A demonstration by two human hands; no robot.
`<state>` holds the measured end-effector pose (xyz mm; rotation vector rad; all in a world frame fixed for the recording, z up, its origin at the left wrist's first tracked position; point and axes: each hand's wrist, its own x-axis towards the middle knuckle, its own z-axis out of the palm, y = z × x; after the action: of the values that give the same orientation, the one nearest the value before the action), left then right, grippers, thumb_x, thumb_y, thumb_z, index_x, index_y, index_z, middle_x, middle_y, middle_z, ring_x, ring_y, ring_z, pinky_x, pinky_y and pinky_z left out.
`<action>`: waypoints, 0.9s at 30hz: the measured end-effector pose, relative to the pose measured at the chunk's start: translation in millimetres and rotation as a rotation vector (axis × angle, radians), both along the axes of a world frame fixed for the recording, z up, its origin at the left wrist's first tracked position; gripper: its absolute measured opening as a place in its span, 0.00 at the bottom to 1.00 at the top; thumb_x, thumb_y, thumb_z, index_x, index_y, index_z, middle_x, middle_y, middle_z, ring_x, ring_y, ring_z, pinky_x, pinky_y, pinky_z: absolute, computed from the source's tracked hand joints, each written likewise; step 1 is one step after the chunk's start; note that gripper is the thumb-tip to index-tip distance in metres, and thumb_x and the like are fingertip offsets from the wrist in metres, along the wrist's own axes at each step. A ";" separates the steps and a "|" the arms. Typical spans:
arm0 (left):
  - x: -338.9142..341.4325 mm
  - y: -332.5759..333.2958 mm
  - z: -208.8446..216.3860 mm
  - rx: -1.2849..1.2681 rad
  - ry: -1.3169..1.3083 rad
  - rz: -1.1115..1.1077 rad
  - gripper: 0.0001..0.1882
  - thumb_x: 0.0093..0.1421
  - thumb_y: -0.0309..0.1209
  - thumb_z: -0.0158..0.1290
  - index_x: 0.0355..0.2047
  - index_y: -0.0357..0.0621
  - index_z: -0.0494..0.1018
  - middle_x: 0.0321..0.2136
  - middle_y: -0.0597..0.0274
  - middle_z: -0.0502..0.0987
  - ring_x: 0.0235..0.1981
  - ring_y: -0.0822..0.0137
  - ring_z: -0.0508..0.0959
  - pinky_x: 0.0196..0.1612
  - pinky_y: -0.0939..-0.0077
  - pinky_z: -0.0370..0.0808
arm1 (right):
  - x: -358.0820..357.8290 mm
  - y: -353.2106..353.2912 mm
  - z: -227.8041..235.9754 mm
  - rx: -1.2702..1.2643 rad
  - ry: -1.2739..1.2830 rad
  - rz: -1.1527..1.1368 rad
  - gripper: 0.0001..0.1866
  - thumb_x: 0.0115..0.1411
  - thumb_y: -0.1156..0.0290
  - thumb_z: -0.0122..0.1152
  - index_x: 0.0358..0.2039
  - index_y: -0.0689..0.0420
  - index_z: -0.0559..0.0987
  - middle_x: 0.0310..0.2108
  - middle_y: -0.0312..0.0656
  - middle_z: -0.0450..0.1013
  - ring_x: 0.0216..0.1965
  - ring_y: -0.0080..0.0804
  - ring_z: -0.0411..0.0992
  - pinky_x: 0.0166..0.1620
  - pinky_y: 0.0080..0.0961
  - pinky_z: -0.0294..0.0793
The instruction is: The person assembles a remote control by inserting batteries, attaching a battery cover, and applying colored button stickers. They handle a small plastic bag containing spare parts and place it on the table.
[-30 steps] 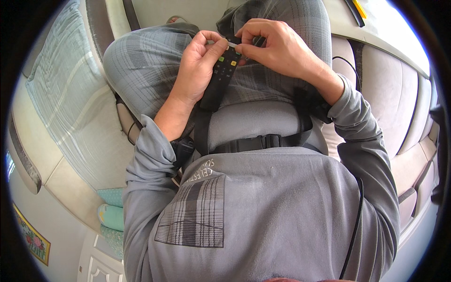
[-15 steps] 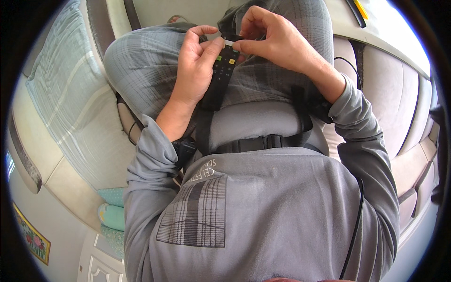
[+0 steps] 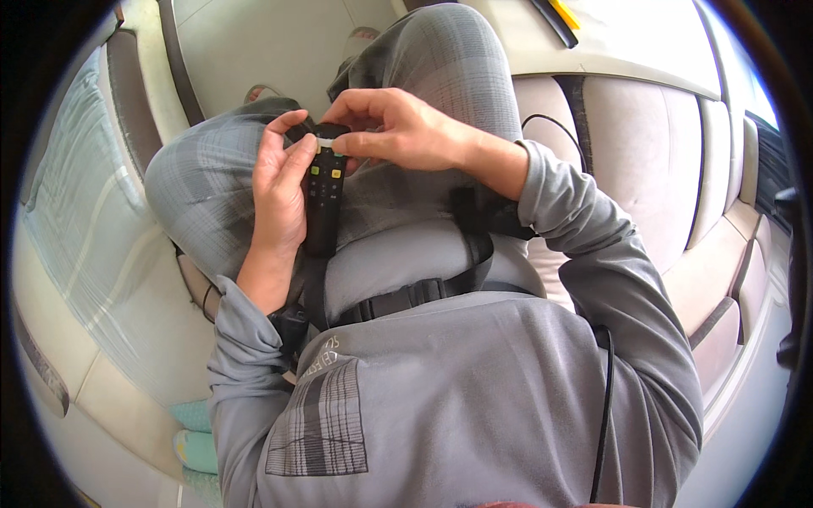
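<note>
A slim black remote control [image 3: 322, 207] with small yellow and green buttons stands lengthwise over my lap. My left hand [image 3: 282, 182] is closed on its left side, the thumb reaching to the far end. At that far end, my right hand [image 3: 398, 131] pinches with thumb and fingers around a white strip [image 3: 324, 142] and a dark piece [image 3: 329, 129] just beyond it. Whether that dark piece belongs to the remote, I cannot tell. Fingers partly cover this end.
I sit cross-legged in plaid trousers [image 3: 440, 76]. Light sofa cushions [image 3: 639, 161] are at my right, with a thin black cable [image 3: 555, 120] beside them. A white table [image 3: 635, 42] at far right bears a black and yellow item [image 3: 559, 21]. A pale cover [image 3: 93, 220] lies at left.
The whole view has shifted, so hands, remote and lap appear lower and further left. Both hands keep much the same hold at the remote's far end.
</note>
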<state>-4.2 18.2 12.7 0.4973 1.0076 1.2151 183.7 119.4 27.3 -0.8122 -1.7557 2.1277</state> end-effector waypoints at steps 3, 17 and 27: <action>0.0 1.1 -2.5 0.024 0.001 0.011 0.18 0.73 0.29 0.46 0.61 0.41 0.60 0.43 0.52 0.80 0.39 0.63 0.84 0.44 0.71 0.83 | -2.5 -1.4 -3.3 0.046 -0.033 -0.021 0.20 0.66 0.67 0.64 0.52 0.68 0.76 0.36 0.44 0.81 0.37 0.27 0.82 0.42 0.26 0.81; -4.0 -1.2 -6.9 0.041 -0.020 0.073 0.17 0.73 0.29 0.47 0.60 0.42 0.64 0.40 0.61 0.80 0.38 0.75 0.81 0.42 0.79 0.79 | 3.9 -1.8 -8.0 0.087 -0.003 0.038 0.22 0.70 0.62 0.59 0.60 0.59 0.74 0.41 0.35 0.79 0.43 0.21 0.78 0.38 0.19 0.76; 3.0 0.5 -1.6 0.013 0.003 0.048 0.20 0.72 0.30 0.53 0.60 0.38 0.63 0.38 0.60 0.81 0.36 0.70 0.83 0.42 0.77 0.80 | 2.0 -1.3 -2.5 -0.059 0.005 0.029 0.19 0.71 0.65 0.59 0.57 0.61 0.74 0.39 0.34 0.78 0.39 0.19 0.79 0.39 0.18 0.75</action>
<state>-1.1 18.7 11.0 0.4871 1.0201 1.2649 185.7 118.0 24.8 -0.7999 -1.7205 2.2077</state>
